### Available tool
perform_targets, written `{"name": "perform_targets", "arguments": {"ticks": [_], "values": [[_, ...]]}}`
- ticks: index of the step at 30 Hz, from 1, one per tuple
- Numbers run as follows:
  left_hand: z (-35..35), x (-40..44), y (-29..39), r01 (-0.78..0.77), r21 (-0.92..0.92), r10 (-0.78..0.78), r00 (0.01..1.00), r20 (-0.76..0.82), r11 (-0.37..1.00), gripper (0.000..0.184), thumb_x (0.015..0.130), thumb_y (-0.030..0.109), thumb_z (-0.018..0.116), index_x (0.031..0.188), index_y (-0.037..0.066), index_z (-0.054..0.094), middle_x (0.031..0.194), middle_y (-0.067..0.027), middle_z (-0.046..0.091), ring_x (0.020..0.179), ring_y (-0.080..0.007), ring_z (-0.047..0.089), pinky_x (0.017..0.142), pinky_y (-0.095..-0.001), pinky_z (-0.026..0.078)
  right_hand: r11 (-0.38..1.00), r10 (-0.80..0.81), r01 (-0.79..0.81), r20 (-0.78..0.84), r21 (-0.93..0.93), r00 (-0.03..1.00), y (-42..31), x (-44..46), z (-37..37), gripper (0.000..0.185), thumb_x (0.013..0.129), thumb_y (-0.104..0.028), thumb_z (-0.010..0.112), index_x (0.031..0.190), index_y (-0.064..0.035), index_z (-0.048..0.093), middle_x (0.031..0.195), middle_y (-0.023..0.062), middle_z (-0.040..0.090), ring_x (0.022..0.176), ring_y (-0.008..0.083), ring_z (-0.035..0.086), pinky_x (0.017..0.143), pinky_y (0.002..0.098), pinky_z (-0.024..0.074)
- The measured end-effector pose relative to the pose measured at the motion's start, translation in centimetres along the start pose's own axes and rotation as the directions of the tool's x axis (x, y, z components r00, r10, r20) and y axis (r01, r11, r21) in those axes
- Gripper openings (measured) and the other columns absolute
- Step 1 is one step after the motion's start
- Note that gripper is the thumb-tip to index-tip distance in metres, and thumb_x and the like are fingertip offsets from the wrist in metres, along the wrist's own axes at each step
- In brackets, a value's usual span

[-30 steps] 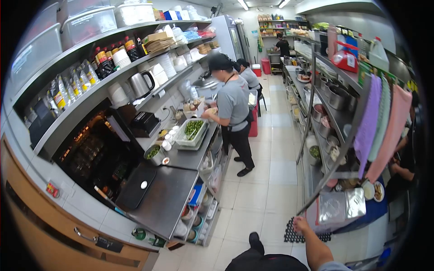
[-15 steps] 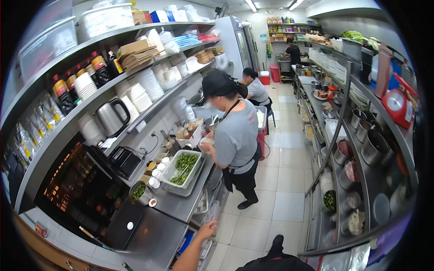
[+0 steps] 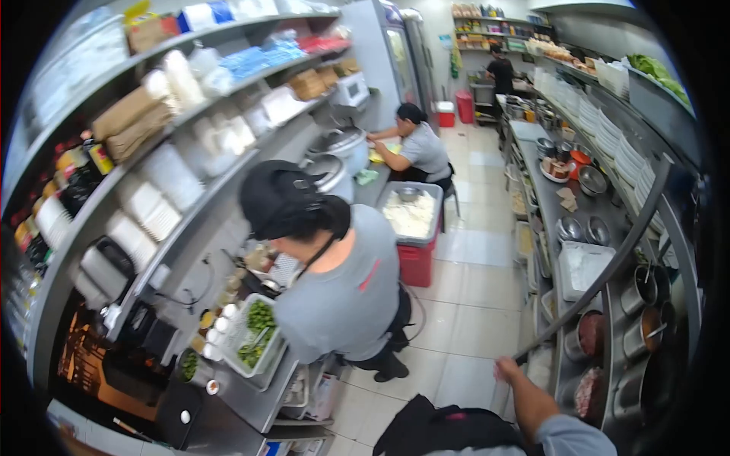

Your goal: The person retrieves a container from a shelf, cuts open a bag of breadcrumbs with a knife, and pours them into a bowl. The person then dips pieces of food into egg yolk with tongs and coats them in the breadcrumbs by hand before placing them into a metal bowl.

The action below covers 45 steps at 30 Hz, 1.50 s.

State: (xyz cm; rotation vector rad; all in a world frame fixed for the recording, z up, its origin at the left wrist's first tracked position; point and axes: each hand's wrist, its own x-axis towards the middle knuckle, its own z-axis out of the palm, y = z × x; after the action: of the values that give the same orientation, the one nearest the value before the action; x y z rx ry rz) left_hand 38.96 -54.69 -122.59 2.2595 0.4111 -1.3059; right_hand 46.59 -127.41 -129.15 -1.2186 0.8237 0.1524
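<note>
My right hand (image 3: 508, 371) is low in front of me, right of centre, with the forearm coming from the bottom right. It is beside the lower end of a slanted metal rail (image 3: 564, 325); whether it touches the rail I cannot tell. Motion smears its fingers, and no held object shows. My left hand is out of view. To the right of the hand, metal pots (image 3: 637, 295) stand on the rack's lower shelves, one with reddish contents. Ahead on the left, a person in a grey shirt (image 3: 346, 277) stands at the steel counter, their hands hidden by their body.
A white basket of green limes (image 3: 262, 315) stands on the left counter. A tub of white food (image 3: 411, 216) sits on a red container (image 3: 414, 266) in the aisle, near a seated person (image 3: 426, 148). Tiled floor (image 3: 449, 319) runs between counter and rack.
The view has moved forward along the aisle, closer to the standing person. My left hand has left the view; my right hand has come into it. The standing person has turned further toward the counter.
</note>
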Motion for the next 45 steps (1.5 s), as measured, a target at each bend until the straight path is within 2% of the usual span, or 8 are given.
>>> {"name": "perform_targets", "arguments": {"ticks": [11, 21, 23, 25, 29, 35, 41, 45], "values": [[-7.5, 17.1, 27.3, -0.221, -0.256, 0.199, 0.974, -0.109, 0.941, 0.03, 0.091, 0.033, 0.062, 0.108, 0.012, 0.074, 0.11, -0.0116, 0.071, 0.097, -0.0204, 0.068, 0.077, -0.0386, 0.055, 0.789, 0.235, -0.181, 0.017, -0.588, 0.972, -22.0, 13.4, 2.0, 0.024, 0.093, -0.019, 0.063, 0.116, -0.0108, 0.062, 0.093, 0.0054, 0.064, 0.072, 0.0209, 0.065, 0.063, 0.0396, 0.0554], [-7.5, 21.0, 43.6, -0.136, -0.44, 0.095, 0.989, -0.116, 0.888, 0.034, 0.092, 0.037, 0.061, 0.112, 0.012, 0.073, 0.113, -0.0124, 0.071, 0.102, -0.0212, 0.068, 0.08, -0.0392, 0.055, 0.628, 0.682, -0.664, -0.126, -0.405, 0.721, -20.7, 31.4, -18.3, 0.029, 0.1, -0.025, 0.055, 0.123, -0.0092, 0.061, 0.098, 0.0116, 0.062, 0.083, 0.0284, 0.063, 0.077, 0.052, 0.0539], [-3.7, 20.3, 44.7, -0.05, -0.464, 0.013, 0.996, -0.083, 0.884, 0.035, 0.092, 0.037, 0.061, 0.113, 0.013, 0.073, 0.114, -0.0126, 0.071, 0.103, -0.0213, 0.068, 0.081, -0.0394, 0.055, 0.529, 0.657, -0.56, -0.109, -0.638, 0.746, -29.0, 31.6, -13.3, 0.028, 0.101, -0.028, 0.051, 0.124, -0.0129, 0.056, 0.095, 0.0096, 0.058, 0.083, 0.0314, 0.062, 0.075, 0.054, 0.0528], [1.0, 18.7, 47.1, -0.007, -0.516, -0.033, 0.997, -0.067, 0.857, 0.035, 0.093, 0.038, 0.061, 0.114, 0.013, 0.073, 0.115, -0.0128, 0.07, 0.104, -0.0215, 0.067, 0.082, -0.0395, 0.055, 0.724, 0.464, 0.11, 0.598, -0.681, 0.653, -35.9, 36.7, -13.5, 0.033, 0.101, -0.032, 0.052, 0.128, -0.0124, 0.054, 0.095, 0.0119, 0.06, 0.084, 0.0344, 0.065, 0.078, 0.0559, 0.0546], [0.3, 16.0, 59.6, 0.063, -0.495, -0.077, 0.997, -0.008, 0.867, 0.048, 0.095, 0.047, 0.056, 0.131, 0.016, 0.066, 0.119, -0.016, 0.07, 0.115, -0.0288, 0.066, 0.095, -0.0422, 0.052, 0.704, 0.439, -0.14, 0.271, -0.696, 0.857, -41.9, 54.0, -7.0, 0.022, 0.098, -0.025, 0.054, 0.117, -0.0136, 0.057, 0.093, 0.0117, 0.06, 0.074, 0.0346, 0.064, 0.066, 0.0531, 0.0553], [-26.2, 9.0, 83.3, -0.139, -0.18, -0.019, 0.74, -0.672, 0.974, 0.033, 0.097, 0.039, 0.05, 0.111, 0.014, 0.066, 0.109, -0.0183, 0.071, 0.103, -0.0443, 0.067, 0.084, -0.0552, 0.055, 0.729, 0.28, -0.075, 0.197, -0.68, 0.94, -56.9, 64.4, 8.6, 0.024, 0.092, -0.016, 0.055, 0.116, -0.0163, 0.055, 0.097, 0.0112, 0.059, 0.077, 0.0333, 0.065, 0.067, 0.052, 0.0556], [-53.8, -1.8, 89.6, -0.597, 0.196, -0.015, -0.33, -0.944, 0.778, 0.026, 0.098, 0.026, 0.061, 0.114, 0.007, 0.069, 0.092, -0.016, 0.074, 0.085, -0.0318, 0.073, 0.078, -0.0405, 0.055, 0.763, 0.236, 0.087, 0.4, -0.641, 0.886, -60.7, 67.2, 18.3, 0.027, 0.092, -0.018, 0.056, 0.119, -0.0161, 0.055, 0.1, 0.0118, 0.061, 0.078, 0.0319, 0.066, 0.066, 0.0503, 0.0563], [-71.5, -10.3, 84.6, -0.939, 0.155, -0.296, -0.25, -0.922, 0.308, 0.021, 0.097, 0.033, 0.067, 0.105, 0.013, 0.066, 0.094, -0.0001, 0.068, 0.079, -0.01, 0.063, 0.062, -0.0283, 0.053, 0.755, 0.241, 0.13, 0.457, -0.642, 0.856, -60.3, 68.7, 17.8, 0.031, 0.092, -0.018, 0.057, 0.122, -0.0124, 0.053, 0.096, 0.0125, 0.063, 0.075, 0.0313, 0.067, 0.062, 0.0499, 0.0579]]}}
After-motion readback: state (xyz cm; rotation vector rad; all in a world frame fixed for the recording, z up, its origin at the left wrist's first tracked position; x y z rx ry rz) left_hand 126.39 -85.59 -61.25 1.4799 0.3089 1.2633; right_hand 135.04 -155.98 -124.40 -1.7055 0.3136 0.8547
